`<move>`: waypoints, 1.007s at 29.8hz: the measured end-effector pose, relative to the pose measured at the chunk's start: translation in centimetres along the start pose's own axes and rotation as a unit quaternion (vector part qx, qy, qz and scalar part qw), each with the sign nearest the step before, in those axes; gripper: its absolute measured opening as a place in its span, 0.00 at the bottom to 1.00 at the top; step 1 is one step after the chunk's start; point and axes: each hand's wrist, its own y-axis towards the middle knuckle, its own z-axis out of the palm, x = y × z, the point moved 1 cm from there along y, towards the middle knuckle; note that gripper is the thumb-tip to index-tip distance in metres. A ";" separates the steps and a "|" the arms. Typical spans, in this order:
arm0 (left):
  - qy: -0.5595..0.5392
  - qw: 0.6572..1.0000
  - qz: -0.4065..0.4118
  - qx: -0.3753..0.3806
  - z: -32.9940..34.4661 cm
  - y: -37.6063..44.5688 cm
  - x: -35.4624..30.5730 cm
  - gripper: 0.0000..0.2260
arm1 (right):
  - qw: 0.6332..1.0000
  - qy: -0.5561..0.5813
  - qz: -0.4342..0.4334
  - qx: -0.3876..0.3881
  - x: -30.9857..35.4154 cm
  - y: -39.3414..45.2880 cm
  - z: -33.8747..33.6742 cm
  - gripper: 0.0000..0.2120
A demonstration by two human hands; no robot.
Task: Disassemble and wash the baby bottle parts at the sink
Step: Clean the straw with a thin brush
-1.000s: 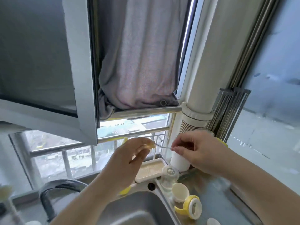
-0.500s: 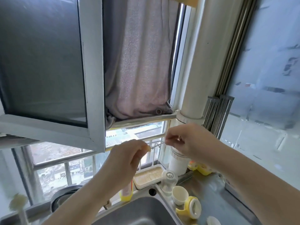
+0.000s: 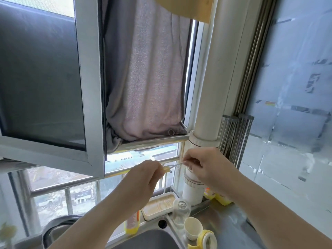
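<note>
1. A small yellow bottle part (image 3: 165, 169) is being pinched by the left hand (image 3: 143, 178), raised above the sink (image 3: 150, 238) before the window.
2. A thin wire tool (image 3: 175, 165) is being pinched by the right hand (image 3: 206, 166), its tip touching the part.
3. Open air is being left under both hands, between the window frame (image 3: 89, 105) at left and the white pipe (image 3: 212, 87) at right.
4. On the counter edge, one clear bottle (image 3: 181, 212), one white cup (image 3: 192, 228) and one yellow ring (image 3: 206, 239) are being kept near together.
</note>
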 end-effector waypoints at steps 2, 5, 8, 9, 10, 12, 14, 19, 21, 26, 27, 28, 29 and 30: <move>-0.004 1.000 0.001 -0.001 0.3 0.2 -0.6 0.10 | 1.000 -0.013 -0.016 0.023 -0.2 -0.2 0.0 0.06; -0.019 1.000 -0.004 -0.016 0.5 0.8 -1.3 0.06 | 1.000 0.001 0.010 0.005 -1.5 0.1 -0.9 0.07; 0.009 1.000 -0.006 -0.010 0.7 1.7 -1.9 0.16 | 1.000 0.021 -0.005 0.010 -2.0 0.3 -1.2 0.06; 0.013 1.000 -0.007 -0.009 0.7 1.9 -2.2 0.13 | 0.999 0.027 -0.016 0.016 -2.1 0.2 -1.2 0.06; 0.007 1.000 -0.015 -0.009 0.7 2.1 -2.5 0.10 | 0.999 0.031 -0.015 0.012 -2.4 0.1 -1.2 0.07; -0.026 0.999 -0.033 -0.012 0.6 2.4 -2.7 0.06 | 0.999 0.036 0.008 -0.016 -3.3 0.2 -1.6 0.07; -0.045 0.998 -0.032 -0.007 0.8 2.6 -2.9 0.06 | 0.999 0.036 -0.005 -0.016 -3.6 0.2 -1.8 0.07; -0.024 1.000 -0.017 -0.011 0.9 3.0 -3.8 0.06 | 0.999 0.033 -0.023 -0.029 -4.1 0.5 -2.5 0.06; -0.008 1.000 -0.003 -0.013 0.7 3.3 -3.9 0.11 | 0.998 0.031 -0.032 -0.040 -4.3 0.5 -2.8 0.05; -0.007 1.000 -0.003 -0.004 0.2 4.0 -3.2 0.06 | 0.996 0.054 -0.040 -0.059 -4.7 1.2 -2.8 0.05; -0.010 1.000 0.000 -0.007 0.2 4.0 -3.2 0.07 | 0.995 0.060 -0.032 -0.066 -4.9 1.4 -3.0 0.04; -0.011 1.000 0.006 -0.009 0.2 4.0 -3.2 0.08 | 0.995 0.065 -0.041 -0.060 -4.8 1.5 -2.9 0.04; -0.012 1.000 0.012 -0.010 0.3 4.1 -3.4 0.09 | 0.995 0.066 -0.058 -0.044 -4.5 1.6 -2.7 0.04; -0.008 1.000 0.019 -0.012 0.5 4.2 -3.4 0.09 | 0.994 0.067 -0.075 -0.033 -4.2 1.7 -2.4 0.04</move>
